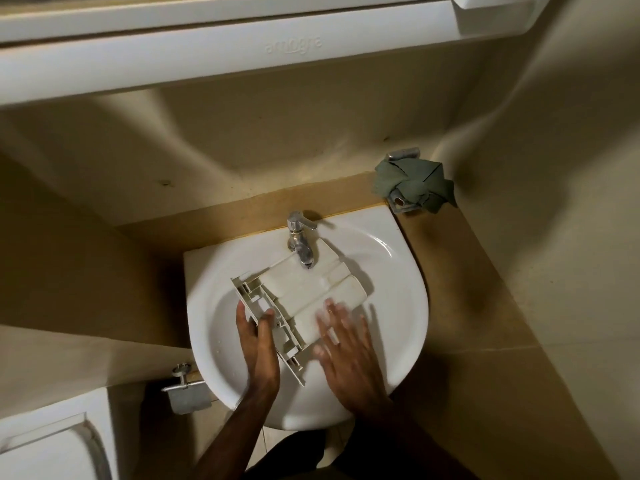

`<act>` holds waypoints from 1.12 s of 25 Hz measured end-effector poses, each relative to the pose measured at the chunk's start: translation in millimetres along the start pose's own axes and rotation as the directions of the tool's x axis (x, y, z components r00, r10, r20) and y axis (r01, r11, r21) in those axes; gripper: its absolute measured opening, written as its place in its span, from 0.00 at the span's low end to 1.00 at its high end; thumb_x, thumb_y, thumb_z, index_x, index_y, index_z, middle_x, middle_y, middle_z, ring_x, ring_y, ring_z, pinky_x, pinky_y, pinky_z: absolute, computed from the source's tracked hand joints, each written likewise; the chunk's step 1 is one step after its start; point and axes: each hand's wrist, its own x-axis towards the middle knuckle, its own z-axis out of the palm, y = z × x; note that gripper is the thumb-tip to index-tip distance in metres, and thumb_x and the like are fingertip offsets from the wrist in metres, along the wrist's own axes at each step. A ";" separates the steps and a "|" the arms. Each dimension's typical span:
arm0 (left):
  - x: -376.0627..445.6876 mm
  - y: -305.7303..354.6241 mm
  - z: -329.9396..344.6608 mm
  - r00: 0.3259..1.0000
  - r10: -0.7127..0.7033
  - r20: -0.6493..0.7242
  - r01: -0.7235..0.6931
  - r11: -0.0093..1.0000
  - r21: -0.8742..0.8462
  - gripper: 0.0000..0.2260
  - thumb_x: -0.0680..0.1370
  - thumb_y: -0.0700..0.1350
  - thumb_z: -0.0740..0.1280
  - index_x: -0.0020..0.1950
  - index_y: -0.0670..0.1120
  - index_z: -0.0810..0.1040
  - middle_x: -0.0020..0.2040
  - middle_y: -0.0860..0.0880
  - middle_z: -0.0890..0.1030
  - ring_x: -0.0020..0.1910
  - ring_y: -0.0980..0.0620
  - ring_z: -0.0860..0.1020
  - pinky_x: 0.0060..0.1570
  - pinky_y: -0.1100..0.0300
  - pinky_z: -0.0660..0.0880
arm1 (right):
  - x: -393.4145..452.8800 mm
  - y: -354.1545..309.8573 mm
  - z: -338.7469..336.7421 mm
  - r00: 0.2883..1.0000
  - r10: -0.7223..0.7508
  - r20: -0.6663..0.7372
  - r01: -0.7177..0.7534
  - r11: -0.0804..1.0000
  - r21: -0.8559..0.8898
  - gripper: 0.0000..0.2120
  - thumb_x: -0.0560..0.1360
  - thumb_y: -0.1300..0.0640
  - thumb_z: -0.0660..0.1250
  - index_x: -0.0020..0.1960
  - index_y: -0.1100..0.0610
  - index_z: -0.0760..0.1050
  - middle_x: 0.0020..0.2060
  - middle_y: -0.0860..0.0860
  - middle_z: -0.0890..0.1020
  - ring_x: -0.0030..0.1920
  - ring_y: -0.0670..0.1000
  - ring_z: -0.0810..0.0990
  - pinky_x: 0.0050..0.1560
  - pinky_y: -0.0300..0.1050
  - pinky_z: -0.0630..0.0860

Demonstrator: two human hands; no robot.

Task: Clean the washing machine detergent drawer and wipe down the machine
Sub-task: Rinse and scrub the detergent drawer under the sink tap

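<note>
A white plastic detergent drawer (304, 289) lies upside down in the white sink (394, 327), its far end under the tap (300, 240). My left hand (258, 337) grips the drawer's front panel at the near left, fingers on the outer side and thumb on the inner side. My right hand (341, 336) lies flat with spread fingers on the drawer's underside at the near right; it is blurred by motion. A green cloth (412, 185) hangs over a metal holder on the wall at the back right.
A white cabinet (207, 53) hangs above the sink. A metal paper holder (187, 389) sticks out at the sink's lower left. A white toilet lid (45, 448) sits in the bottom left corner. Beige walls close in on both sides.
</note>
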 end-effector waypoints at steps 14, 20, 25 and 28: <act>-4.0 -19.1 -12.2 0.895 -0.356 0.268 0.365 0.931 0.017 0.24 0.75 0.58 0.67 0.67 0.47 0.80 0.61 0.38 0.84 0.61 0.36 0.83 0.63 0.31 0.76 | 37.0 36.8 -73.1 0.708 0.656 0.262 -0.691 0.568 0.447 0.35 0.79 0.30 0.62 0.81 0.45 0.64 0.78 0.50 0.71 0.77 0.56 0.69 0.76 0.56 0.67; 19.2 -1.0 -4.8 0.705 -0.536 0.464 0.530 0.833 0.158 0.25 0.79 0.63 0.64 0.69 0.48 0.81 0.61 0.40 0.84 0.59 0.37 0.81 0.61 0.37 0.77 | 45.6 61.9 -141.2 0.639 0.426 0.641 -0.749 0.155 0.644 0.16 0.74 0.40 0.76 0.57 0.48 0.86 0.53 0.43 0.88 0.59 0.45 0.83 0.61 0.41 0.76; 34.0 7.5 2.6 0.874 -0.370 0.316 0.272 0.910 0.312 0.14 0.82 0.53 0.68 0.60 0.47 0.86 0.50 0.47 0.89 0.51 0.47 0.87 0.50 0.55 0.82 | 44.9 32.7 -151.5 0.645 0.574 0.504 -0.733 0.279 0.620 0.18 0.76 0.37 0.72 0.52 0.51 0.77 0.46 0.39 0.80 0.50 0.44 0.78 0.54 0.45 0.73; 48.0 10.7 7.9 0.922 -0.171 0.347 0.052 0.944 0.327 0.09 0.83 0.43 0.67 0.59 0.50 0.85 0.49 0.50 0.89 0.49 0.45 0.87 0.47 0.55 0.82 | 38.5 18.2 -154.8 0.663 0.639 0.392 -0.716 0.387 0.581 0.21 0.74 0.34 0.73 0.52 0.49 0.75 0.38 0.42 0.79 0.43 0.47 0.78 0.49 0.48 0.75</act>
